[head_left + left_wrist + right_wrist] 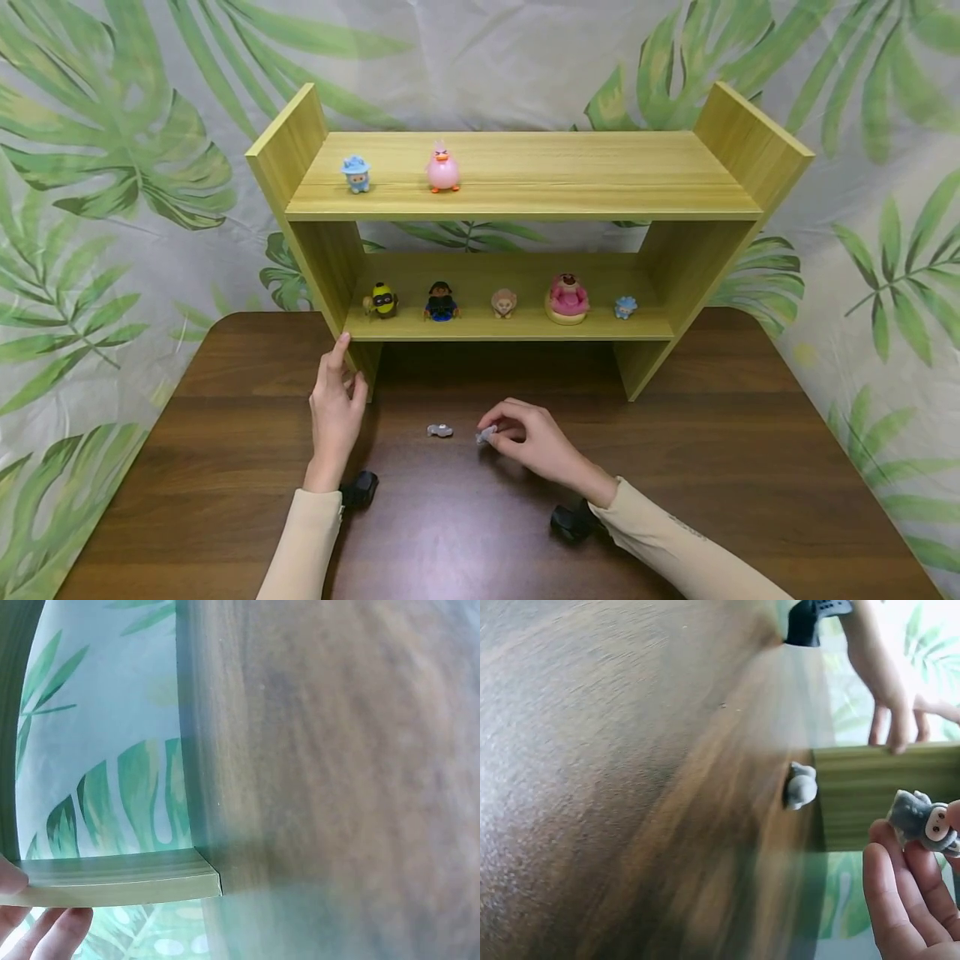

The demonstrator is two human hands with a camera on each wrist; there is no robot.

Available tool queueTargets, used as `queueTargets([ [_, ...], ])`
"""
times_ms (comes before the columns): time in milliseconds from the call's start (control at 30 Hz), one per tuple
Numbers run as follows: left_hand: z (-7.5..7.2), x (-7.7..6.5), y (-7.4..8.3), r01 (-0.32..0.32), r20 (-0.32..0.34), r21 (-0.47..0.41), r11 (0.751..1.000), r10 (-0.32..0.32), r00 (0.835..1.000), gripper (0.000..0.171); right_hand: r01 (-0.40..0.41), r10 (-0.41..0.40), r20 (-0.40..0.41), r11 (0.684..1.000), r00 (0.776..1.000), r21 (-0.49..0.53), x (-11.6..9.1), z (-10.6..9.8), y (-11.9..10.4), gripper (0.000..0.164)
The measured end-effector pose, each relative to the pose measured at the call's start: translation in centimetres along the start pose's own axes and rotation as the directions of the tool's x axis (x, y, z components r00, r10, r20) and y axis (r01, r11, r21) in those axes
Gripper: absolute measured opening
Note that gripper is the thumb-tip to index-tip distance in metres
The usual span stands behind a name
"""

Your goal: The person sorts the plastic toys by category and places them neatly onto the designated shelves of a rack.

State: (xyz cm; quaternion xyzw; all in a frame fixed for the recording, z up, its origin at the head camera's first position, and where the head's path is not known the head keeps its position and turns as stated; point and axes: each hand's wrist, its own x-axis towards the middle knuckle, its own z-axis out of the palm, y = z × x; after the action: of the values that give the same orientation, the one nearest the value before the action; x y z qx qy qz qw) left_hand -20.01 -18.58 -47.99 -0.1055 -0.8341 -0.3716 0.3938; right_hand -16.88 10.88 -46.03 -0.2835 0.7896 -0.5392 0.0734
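My right hand [536, 442] pinches a small grey figurine [915, 817] between thumb and fingers, just above the tabletop. A pale face with dark eyes shows on it in the right wrist view. To its left, a second small grey figurine [440, 431] lies on the table in front of the shelf. My left hand [336, 412] holds the left side panel of the wooden shelf [480, 217]. In the left wrist view the panel's edge [127, 891] passes between the thumb and the other fingers, which are partly cut off.
The upper board carries a blue-hatted figurine [356, 175] and a pink bird figurine [443, 171]. Along the lower board stand a yellow-headed figurine [384, 300], a dark-haired one [441, 302], a beige one [504, 303], a pink bear [567, 298] and a blue one [625, 307]. Brown table [712, 467] beneath.
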Motion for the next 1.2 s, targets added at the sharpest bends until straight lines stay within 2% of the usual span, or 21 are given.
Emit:
queueTargets([
  [200, 0.1, 0.1, -0.1, -0.017, -0.001, 0.000, 1.000, 0.017, 1.000, 0.080, -0.012, 0.013, -0.036, 1.000, 0.999, 0.009, -0.1, -0.5, -1.7, 0.015],
  [367, 0.1, 0.2, -0.2, -0.031, 0.000, 0.033, 0.999, 0.031, 1.000, 0.081, 0.027, -0.025, -0.065, 0.999, 0.998, 0.026, -0.2, -1.3, -4.3, 0.014],
  [667, 0.2, 0.2, -0.3, -0.018, -0.003, 0.064, 0.998, 0.019, 1.000, 0.081, 0.089, -0.084, -0.103, 0.995, 0.991, 0.046, 0.1, -2.2, -2.3, 0.018],
  [1200, 0.3, 0.1, -0.3, 0.024, 0.005, 0.052, 0.998, -0.024, 1.000, 0.078, 0.166, -0.155, -0.180, 0.985, 0.971, 0.045, 0.2, -4.3, -3.9, 0.018],
])
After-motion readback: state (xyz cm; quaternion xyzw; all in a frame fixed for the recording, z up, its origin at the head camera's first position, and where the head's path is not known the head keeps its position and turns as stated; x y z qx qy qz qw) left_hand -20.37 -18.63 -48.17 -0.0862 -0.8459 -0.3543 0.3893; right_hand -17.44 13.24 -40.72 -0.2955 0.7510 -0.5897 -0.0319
